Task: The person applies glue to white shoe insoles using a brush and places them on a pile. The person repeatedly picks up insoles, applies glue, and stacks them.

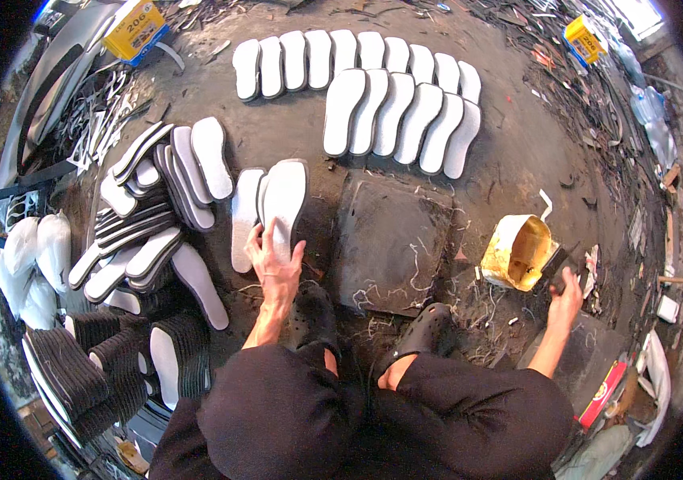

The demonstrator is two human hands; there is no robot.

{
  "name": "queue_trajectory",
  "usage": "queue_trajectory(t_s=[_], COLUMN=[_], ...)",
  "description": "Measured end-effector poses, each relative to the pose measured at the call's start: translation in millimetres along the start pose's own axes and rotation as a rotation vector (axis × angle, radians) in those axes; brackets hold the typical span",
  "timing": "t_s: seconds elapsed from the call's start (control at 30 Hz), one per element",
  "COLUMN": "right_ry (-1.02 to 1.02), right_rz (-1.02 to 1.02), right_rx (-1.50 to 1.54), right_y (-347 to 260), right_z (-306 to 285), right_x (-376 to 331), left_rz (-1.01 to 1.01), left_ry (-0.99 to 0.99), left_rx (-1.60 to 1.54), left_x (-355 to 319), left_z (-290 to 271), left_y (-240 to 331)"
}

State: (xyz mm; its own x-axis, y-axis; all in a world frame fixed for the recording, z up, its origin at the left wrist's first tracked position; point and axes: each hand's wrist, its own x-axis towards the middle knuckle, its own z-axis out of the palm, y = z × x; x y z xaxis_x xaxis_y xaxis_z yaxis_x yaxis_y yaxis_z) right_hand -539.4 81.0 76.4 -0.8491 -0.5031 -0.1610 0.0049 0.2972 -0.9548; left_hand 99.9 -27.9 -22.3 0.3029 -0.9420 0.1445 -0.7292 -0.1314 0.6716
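Observation:
Left of centre, my left hand (275, 260) grips the lower end of a white-faced shoe sole (286, 192), thumb on its right edge and fingers across its top. That sole overlaps others beside it, including a white sole (244, 220). To the right, my right hand (565, 304) is closed round a dark flat-ended brush (557, 266), whose bristles I cannot make out. The brush is at the right side of a cut-open, yellow-stained glue container (497, 258). Between my hands lies a dark square board (393, 240) with stringy white residue.
White-faced soles (393, 112) lie in two overlapping rows ahead. A loose heap of soles (137, 232) and dark stacks (109, 368) stand on the left. Yellow-and-blue boxes (135, 32) and scrap strips (101, 132) line the edges. My clogs (417, 332) are just below the board.

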Motion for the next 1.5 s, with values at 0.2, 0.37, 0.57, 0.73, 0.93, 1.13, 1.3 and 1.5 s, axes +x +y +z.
queue_trajectory(t_s=[0.2, 0.37, 0.57, 0.73, 0.93, 1.13, 1.3, 1.5], right_ry=[-0.497, -0.484, -0.558, -0.605, -0.697, -1.142, -0.696, -0.772], right_rz=[-0.026, -0.328, -0.436, -0.498, -0.867, -1.277, -1.074, -0.993], right_rx=[-0.323, -0.139, -0.355, -0.629, -0.763, -0.734, -0.908, -0.903], right_y=[-46.5, -126.9, -47.2, 14.7, 14.8, -6.4, 6.6, 20.7], right_z=[41.6, 124.3, 271.9, 307.2, 330.1, 353.0, 283.6, 261.7], right_x=[-130.0, -142.7, -175.0, -197.6, -145.7, -125.8, -162.0, -171.8], left_rz=[0.022, 0.213, 0.362, 0.389, 0.358, 0.382, 0.336, 0.332], left_ry=[-0.007, -0.137, -0.508, -0.659, -0.655, -0.668, -0.714, -0.703], left_rx=[0.028, -0.1, 0.028, 0.015, -0.09, -0.058, -0.106, -0.145], left_x=[-2.1, -28.8, -69.7, -83.9, -92.2, -91.1, -90.5, -86.7], left_z=[17.0, 30.8, 53.7, 21.7, 21.0, 18.3, 16.6, 26.5], left_y=[29.9, 71.0, 99.0, 70.1, 63.2, 63.3, 60.1, 71.7])
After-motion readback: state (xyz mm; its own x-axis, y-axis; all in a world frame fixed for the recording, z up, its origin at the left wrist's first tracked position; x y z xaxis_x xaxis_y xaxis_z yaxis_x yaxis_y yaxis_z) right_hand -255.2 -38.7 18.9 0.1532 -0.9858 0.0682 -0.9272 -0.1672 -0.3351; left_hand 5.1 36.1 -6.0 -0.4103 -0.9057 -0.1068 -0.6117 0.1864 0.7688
